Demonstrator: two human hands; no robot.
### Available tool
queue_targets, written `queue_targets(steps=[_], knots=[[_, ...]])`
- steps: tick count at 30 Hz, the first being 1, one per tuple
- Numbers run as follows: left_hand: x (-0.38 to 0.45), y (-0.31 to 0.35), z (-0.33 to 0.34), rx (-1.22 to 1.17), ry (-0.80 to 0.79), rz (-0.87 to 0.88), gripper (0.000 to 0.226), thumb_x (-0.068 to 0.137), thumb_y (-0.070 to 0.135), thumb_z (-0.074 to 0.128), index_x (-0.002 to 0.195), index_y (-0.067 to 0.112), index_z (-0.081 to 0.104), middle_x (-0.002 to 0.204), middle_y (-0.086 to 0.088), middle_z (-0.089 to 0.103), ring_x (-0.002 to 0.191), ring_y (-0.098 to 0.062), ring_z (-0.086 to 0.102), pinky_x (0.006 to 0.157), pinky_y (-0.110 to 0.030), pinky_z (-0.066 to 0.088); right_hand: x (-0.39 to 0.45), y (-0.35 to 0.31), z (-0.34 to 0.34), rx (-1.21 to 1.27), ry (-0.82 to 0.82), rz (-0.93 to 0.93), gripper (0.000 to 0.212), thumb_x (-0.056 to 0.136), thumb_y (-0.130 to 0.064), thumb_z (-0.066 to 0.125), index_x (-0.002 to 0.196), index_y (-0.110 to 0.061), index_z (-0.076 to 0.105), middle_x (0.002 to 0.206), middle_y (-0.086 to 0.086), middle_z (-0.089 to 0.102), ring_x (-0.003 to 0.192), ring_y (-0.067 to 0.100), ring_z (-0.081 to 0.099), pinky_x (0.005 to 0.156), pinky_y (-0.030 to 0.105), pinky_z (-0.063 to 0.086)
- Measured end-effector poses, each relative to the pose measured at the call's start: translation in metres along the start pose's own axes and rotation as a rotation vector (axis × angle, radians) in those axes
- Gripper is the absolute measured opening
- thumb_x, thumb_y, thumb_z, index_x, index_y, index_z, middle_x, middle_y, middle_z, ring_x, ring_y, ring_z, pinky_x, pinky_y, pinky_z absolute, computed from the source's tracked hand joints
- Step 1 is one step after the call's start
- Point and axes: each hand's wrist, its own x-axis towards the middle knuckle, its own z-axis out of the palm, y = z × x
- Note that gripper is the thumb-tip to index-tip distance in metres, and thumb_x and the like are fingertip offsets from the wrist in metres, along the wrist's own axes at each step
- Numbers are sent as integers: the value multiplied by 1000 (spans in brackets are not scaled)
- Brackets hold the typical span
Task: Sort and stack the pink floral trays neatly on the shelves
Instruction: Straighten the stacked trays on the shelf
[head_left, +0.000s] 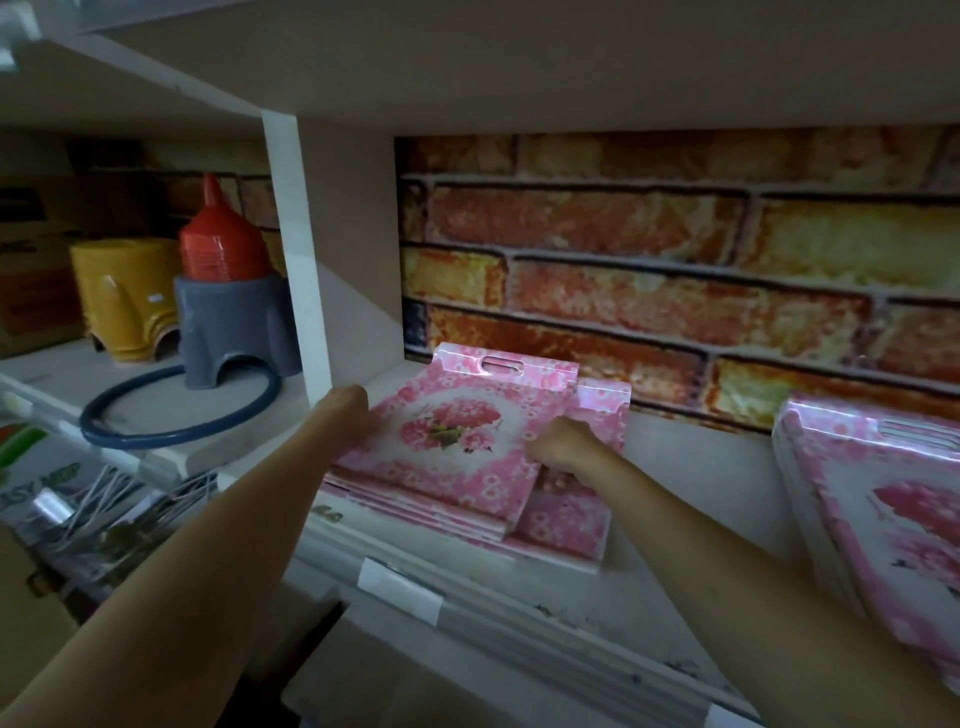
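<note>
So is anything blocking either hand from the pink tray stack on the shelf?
Nothing visible: the left hand touches the left edge of the top tray, and the right hand grips its right edge. Both are already on the stack.

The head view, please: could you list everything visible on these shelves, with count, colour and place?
pink floral trays: one stack, count unclear, pink and white, shelf centre, top tray askew
larger floral trays: one stack, pink and white, right edge
brick-pattern backing: one, red-orange, behind the shelf
white divider: one, left of the trays
grey stool: one, left compartment
red funnels: one nested stack, on the stool
yellow stools: one stack, left of the grey stool
blue ring: one, around the grey stool's base
left hand: against the top tray's left edge
right hand: gripping its right edge
</note>
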Motion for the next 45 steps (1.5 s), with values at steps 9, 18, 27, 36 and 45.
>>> queue_targets(steps=[9, 18, 27, 36, 45], knots=[[6, 0, -4, -24, -91, 45, 36, 90, 25, 58, 111, -4, 57, 101, -16, 60, 92, -28, 59, 76, -32, 46, -7, 3, -2, -77, 95, 47, 33, 92, -17, 54, 61, -11, 44, 60, 3, 47, 49, 14, 44, 43, 23, 35], [-19, 51, 12, -141, -132, 161, 20, 86, 17, 56, 98, 2, 61, 95, -16, 58, 95, -32, 62, 71, -29, 43, -41, 40, -39, -156, 196, 101, 41, 94, -29, 50, 55, -16, 43, 58, 2, 47, 47, 15, 44, 44, 23, 33], [-29, 47, 11, -54, -97, 137, 37, 90, 25, 50, 118, 2, 57, 103, -13, 61, 97, -27, 61, 80, -32, 48, -40, 36, -35, -174, 170, 112, 34, 92, -19, 51, 59, -17, 47, 58, 1, 51, 45, 13, 49, 31, 14, 33], [-11, 24, 9, -30, -78, 105, 39, 94, 26, 50, 120, -2, 55, 123, -19, 60, 113, -32, 58, 91, -33, 47, -24, 24, -6, 10, 136, 101, 26, 89, -13, 53, 64, -13, 50, 62, 4, 52, 52, 19, 51, 58, 28, 45], [1, 15, 3, -65, -67, 64, 28, 89, 12, 56, 65, 3, 48, 62, -7, 48, 53, -17, 51, 47, -24, 42, -14, 8, 1, -165, 136, 56, 28, 92, -25, 50, 69, -11, 58, 57, 3, 56, 51, 19, 55, 74, 31, 55]])
